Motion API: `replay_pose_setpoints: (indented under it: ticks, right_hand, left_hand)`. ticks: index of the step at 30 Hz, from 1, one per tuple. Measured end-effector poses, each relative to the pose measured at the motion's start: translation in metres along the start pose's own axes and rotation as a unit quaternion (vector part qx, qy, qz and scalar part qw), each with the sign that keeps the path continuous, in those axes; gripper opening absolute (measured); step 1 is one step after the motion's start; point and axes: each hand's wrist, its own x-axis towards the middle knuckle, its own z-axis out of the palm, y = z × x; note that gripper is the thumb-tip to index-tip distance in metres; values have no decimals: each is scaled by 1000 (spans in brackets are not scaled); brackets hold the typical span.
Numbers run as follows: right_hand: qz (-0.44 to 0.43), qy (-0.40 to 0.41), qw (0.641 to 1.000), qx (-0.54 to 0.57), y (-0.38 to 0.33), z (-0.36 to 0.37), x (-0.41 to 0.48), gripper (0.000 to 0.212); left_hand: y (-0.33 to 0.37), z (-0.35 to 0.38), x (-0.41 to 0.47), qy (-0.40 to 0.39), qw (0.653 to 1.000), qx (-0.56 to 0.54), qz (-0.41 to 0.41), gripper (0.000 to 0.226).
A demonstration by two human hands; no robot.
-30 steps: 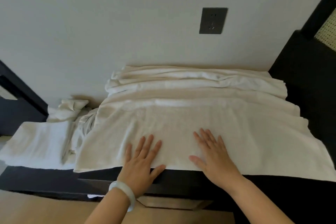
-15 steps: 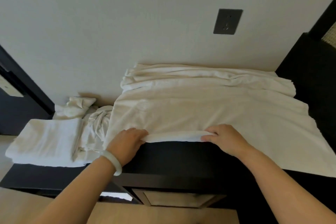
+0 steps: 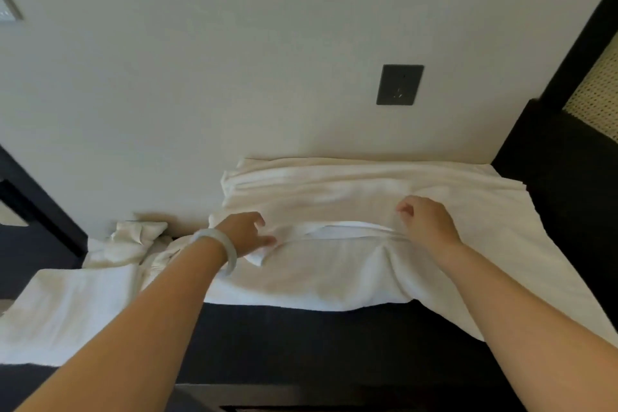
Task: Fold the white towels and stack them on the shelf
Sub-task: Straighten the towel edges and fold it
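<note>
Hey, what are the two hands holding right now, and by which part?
Both grip the large white towel along its folded-over front edge: the left hand near that edge's left end, the right hand further right.

A large towel (image 3: 351,278) covers the surface (image 3: 317,338); a folded towel (image 3: 67,311) lies left, a crumpled towel (image 3: 133,237) behind it.

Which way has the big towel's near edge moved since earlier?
Yes: left hand and right hand carried the towel edge from the dark tabletop's front back toward the wall socket.
</note>
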Motion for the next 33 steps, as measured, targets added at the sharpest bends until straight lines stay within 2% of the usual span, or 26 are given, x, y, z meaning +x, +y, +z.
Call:
replay_pose_setpoints:
  ticks: [1,3,6,11,17,26,29,31,33]
  right_hand:
    - [-10,-15,1000,-25,-2,12,1,31]
    - [-55,-106,989,-84,-5,38,3,51]
    - [-65,-192,968,-146,-7,72,4,68]
    - [-53,-198,954,-219,-4,90,1,74]
    - [-64,-233,950,-199,-4,61,-26,65]
    - [-101,-213,961,-142,15,39,-104,41]
    - [-86,-193,973,-86,24,37,-111,32]
    - [-82,-159,981,-69,30,36,-109,20]
    - [-63,-130,988,-48,34,35,-106,15]
  left_hand:
    - [-7,8,4,-10,1000,-11,-16,63]
    - [-20,24,10,0,999,28,-35,81]
    - [-34,45,14,35,993,101,-45,88]
    - [-49,73,3,36,995,87,-23,85]
    - [-51,77,-39,6,995,96,-4,86]
    - [-62,70,-115,-19,988,132,72,56]
    - [-64,59,-120,-26,991,104,76,54]
    - [-61,53,-116,2,995,64,74,38]
    - [-60,50,-109,33,996,-41,66,14]
